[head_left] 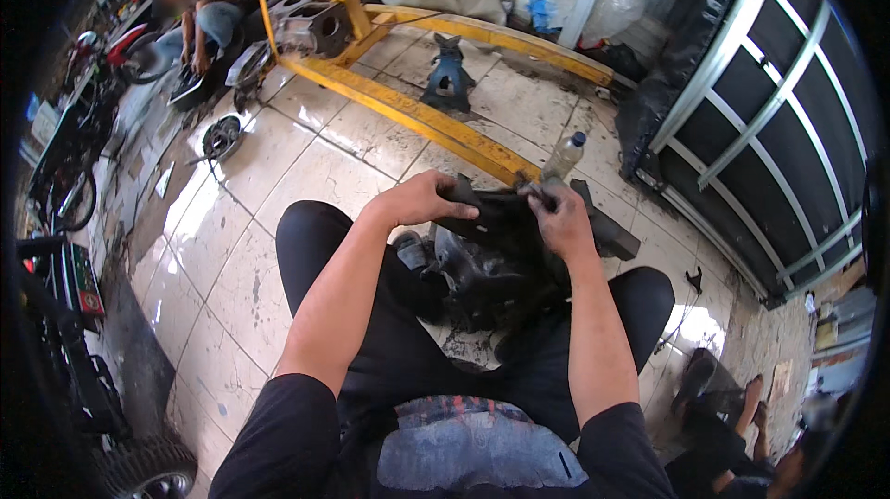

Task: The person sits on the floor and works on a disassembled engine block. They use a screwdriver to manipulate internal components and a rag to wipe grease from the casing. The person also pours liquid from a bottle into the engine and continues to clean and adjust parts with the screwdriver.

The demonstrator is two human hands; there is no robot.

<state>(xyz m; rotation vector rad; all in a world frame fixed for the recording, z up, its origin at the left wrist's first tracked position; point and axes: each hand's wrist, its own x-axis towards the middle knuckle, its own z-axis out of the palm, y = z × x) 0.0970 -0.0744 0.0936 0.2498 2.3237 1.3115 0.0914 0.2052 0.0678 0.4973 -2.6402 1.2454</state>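
Note:
Between my bent knees stands a bulky black plastic housing (482,267), with moulded hollows on its near side. My left hand (419,200) grips a flat black panel (471,211) at the top left of this housing, thumb along its face. At the far right edge of the housing my right hand (561,221) is closed in a pinch; what lies between its fingertips is too dark to make out. A clear plastic bottle (564,158) with a dark blue cap stands just beyond my right hand. To that hand's right is a black angular piece (607,225).
A yellow steel frame (408,114) crosses the tiled floor ahead, with a blue jack stand (449,77) behind it. A metal-framed black panel (760,119) leans at right. Other people work at far left and lower right. Motorcycle parts line the left.

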